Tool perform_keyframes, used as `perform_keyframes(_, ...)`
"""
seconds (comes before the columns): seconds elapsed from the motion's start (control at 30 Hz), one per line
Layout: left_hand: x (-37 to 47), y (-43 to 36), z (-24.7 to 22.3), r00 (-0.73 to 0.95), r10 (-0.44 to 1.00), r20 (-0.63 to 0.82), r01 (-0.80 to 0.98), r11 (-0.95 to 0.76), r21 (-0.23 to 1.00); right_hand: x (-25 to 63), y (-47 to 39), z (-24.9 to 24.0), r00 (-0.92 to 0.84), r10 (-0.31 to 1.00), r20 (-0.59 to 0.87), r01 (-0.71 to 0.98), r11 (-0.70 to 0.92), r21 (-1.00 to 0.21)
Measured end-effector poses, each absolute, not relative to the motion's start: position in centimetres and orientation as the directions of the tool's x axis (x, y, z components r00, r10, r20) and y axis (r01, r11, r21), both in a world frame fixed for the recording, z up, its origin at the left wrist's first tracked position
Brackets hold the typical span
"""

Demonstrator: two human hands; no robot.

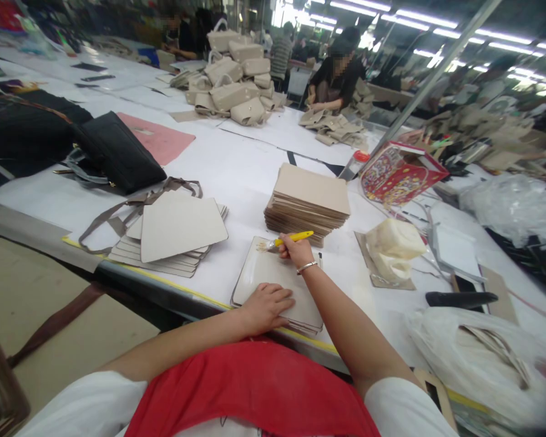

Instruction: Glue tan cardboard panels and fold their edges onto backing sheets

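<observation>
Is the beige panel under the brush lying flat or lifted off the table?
Flat. The beige panel lies on the table, pressed down by the left hand, while the right hand holds the yellow brush over its far edge.

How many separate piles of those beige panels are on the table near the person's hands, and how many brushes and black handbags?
Beige panel piles: 3 (fanned pile, tall stack, pile under the left hand)
Yellow brushes: 1, in the right hand, brush
Black handbags: 1
Total: 5
</observation>
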State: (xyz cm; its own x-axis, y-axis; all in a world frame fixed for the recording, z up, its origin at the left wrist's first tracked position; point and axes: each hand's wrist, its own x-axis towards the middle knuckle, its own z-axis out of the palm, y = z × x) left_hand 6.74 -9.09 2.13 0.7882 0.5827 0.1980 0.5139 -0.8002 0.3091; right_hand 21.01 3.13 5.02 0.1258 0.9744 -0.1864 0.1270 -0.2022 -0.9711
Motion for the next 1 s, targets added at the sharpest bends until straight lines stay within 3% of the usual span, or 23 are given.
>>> perform_keyframes(0.17, 6.9, -9.2, 2.0, 0.777, 0.604, 0.18, 0.527, -0.78, 0.338, 28.7, 0.4, 5.5, 0.392, 0.908, -0.148, 0.194, -0.238, -0.952)
perform_keyframes(0.3, 7.1, -9.3, 2.0, 0.774, 0.608, 0.18, 0.523, -0.773, 0.359, 32.3, -2.6, 6.7, 0.444, 0.894, -0.065, 0.281, -0.208, -0.937)
perform_keyframes(0.37, 7.1, -9.3, 2.1, 0.775, 0.607, 0.175, 0.524, -0.772, 0.36, 32.4, -4.3, 7.0, 0.32, 0.945, 0.07, 0.431, -0.08, -0.899)
perform_keyframes(0.47, 7.2, -9.3, 2.2, 0.782, 0.603, 0.16, 0.525, -0.774, 0.353, 31.8, -7.7, 6.9, -0.016, 0.969, 0.247, 0.656, 0.197, -0.729)
perform_keyframes(0.6, 7.4, -9.3, 2.0, 0.778, 0.611, 0.149, 0.533, -0.766, 0.36, 31.6, -13.7, 6.5, -0.259, 0.942, 0.215, 0.732, 0.337, -0.593)
perform_keyframes(0.73, 7.3, -9.8, 2.2, 0.766, 0.626, 0.144, 0.548, -0.753, 0.364, 31.6, -18.5, 7.9, -0.303, 0.933, 0.194, 0.688, 0.355, -0.633)
perform_keyframes(0.87, 7.4, -8.8, 4.4, 0.79, 0.594, 0.155, 0.51, -0.776, 0.371, 32.8, -17.3, 11.7, -0.123, 0.941, 0.314, 0.667, 0.313, -0.676)
perform_keyframes(1.0, 9.8, -3.6, 9.2, 0.744, 0.518, 0.421, 0.453, -0.855, 0.25, 34.0, -8.4, 17.4, 0.225, 0.874, 0.43, 0.495, 0.278, -0.823)
